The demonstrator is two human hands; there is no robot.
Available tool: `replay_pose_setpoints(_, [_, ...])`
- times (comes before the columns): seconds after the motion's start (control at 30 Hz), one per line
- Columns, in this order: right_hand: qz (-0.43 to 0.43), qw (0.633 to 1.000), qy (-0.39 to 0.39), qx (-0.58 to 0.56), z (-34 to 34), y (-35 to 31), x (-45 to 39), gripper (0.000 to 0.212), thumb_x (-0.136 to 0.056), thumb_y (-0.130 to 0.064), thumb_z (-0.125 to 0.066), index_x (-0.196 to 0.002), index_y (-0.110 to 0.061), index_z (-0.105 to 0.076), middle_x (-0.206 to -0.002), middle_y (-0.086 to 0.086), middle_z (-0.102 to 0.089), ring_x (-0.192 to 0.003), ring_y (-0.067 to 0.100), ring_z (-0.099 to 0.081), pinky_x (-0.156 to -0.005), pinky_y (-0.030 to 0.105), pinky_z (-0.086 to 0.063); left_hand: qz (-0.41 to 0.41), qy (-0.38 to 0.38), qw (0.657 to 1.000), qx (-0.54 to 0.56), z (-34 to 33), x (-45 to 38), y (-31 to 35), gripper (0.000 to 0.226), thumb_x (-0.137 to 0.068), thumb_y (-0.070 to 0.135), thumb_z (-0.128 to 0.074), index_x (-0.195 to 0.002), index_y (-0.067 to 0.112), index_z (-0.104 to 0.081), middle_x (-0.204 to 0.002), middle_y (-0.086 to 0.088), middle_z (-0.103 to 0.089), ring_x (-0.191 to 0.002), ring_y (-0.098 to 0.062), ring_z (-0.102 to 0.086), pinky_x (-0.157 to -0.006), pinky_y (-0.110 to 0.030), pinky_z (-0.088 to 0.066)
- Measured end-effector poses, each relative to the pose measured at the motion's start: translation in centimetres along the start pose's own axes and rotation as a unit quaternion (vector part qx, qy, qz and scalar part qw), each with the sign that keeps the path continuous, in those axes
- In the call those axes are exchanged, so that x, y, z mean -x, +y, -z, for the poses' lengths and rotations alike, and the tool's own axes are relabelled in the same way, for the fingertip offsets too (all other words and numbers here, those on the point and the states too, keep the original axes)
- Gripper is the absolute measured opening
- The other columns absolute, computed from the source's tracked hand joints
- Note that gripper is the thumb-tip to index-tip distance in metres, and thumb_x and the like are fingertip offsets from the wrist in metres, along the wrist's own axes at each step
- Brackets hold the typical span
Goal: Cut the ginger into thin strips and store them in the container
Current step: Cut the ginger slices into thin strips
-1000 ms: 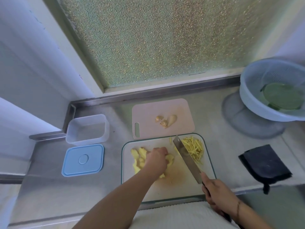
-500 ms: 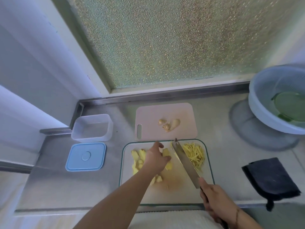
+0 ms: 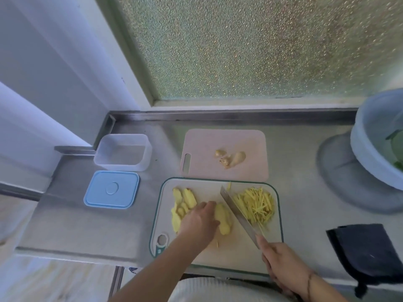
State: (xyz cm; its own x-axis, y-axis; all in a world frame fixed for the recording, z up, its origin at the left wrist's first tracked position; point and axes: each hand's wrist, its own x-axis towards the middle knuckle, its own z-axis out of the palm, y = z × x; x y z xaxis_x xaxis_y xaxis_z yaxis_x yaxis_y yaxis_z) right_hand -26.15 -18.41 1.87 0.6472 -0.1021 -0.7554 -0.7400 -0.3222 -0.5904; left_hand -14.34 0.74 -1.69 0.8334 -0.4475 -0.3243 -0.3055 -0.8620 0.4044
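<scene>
Hands work low in the frame over a white board [image 3: 270,253] with a green rim. At lower right, the right hand [image 3: 283,263] is clenched round the handle of a knife [image 3: 238,212], whose blade slants up and left across the board, its tip near the board's far edge. Left of the blade, the left hand [image 3: 199,221] rests on a ginger slice [image 3: 224,219], fingers bent over it; whether they pinch it I cannot tell. More slices [image 3: 183,201] lie at the hand's left. Right of the blade sits a pile of thin strips [image 3: 258,203]. A dark cloth [image 3: 366,251] lies at lower right. Left of the board, a blue lid [image 3: 112,189] lies flat, and just beyond it stands the clear container [image 3: 123,152], open. Touching the white board's far edge is a pink board [image 3: 224,153] with ginger scraps [image 3: 231,159]. At the right edge sits a pale colander [image 3: 375,144]. Frosted glass [image 3: 250,44] fills the top.
</scene>
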Motion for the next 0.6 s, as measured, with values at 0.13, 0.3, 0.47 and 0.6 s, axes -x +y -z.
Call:
replay_pose_setpoints(0.13, [0.009,0.999,0.024,0.047,-0.7,0.4,-1.5,0.063,-0.081,-0.073,-0.027,-0.051,-0.019,-0.041,-0.041,-0.004,-0.043,-0.042,0.009,-0.044,-0.053,0.024,-0.039,-0.171,0.098,0.980,0.028,-2.2,-0.4,-3.5,0.033,-0.080,0.032,-0.058,-0.105,0.016,-0.072,-0.105,-0.002,-0.068,-0.088,-0.026,-0.068,-0.077,-0.043,-0.060])
replay_pose_setpoints(0.3, [0.013,0.995,0.042,0.085,-1.6,-0.2,-1.7,0.061,-0.079,-0.071,-0.022,-0.054,-0.019,-0.042,-0.044,-0.004,-0.044,-0.046,0.007,-0.046,-0.055,0.027,-0.039,-0.241,0.148,0.958,0.047,-4.4,-0.8,-5.0,0.019,-0.088,0.028,-0.062,-0.103,0.018,-0.069,-0.110,-0.005,-0.066,-0.093,-0.025,-0.065,-0.088,-0.038,-0.054])
replay_pose_setpoints(0.47, [0.038,0.992,0.030,0.115,-3.7,-0.9,-1.7,0.078,-0.070,-0.086,-0.012,-0.056,-0.016,-0.042,-0.047,-0.005,-0.051,-0.051,0.006,-0.047,-0.059,0.024,-0.040,-0.268,0.174,0.946,0.052,-5.1,-1.1,-4.2,0.015,-0.089,0.016,-0.064,-0.092,0.009,-0.076,-0.107,-0.008,-0.070,-0.093,-0.029,-0.066,-0.087,-0.039,-0.052])
replay_pose_setpoints(0.6, [0.034,0.995,0.026,0.085,-3.1,0.2,-2.4,0.091,-0.054,-0.100,-0.004,-0.053,-0.017,-0.041,-0.046,-0.001,-0.049,-0.048,0.007,-0.050,-0.059,0.029,-0.044,-0.243,0.191,0.951,-0.005,-5.1,-0.4,-3.6,0.012,-0.083,0.010,-0.072,-0.095,0.011,-0.075,-0.109,-0.007,-0.070,-0.099,-0.032,-0.064,-0.088,-0.044,-0.053])
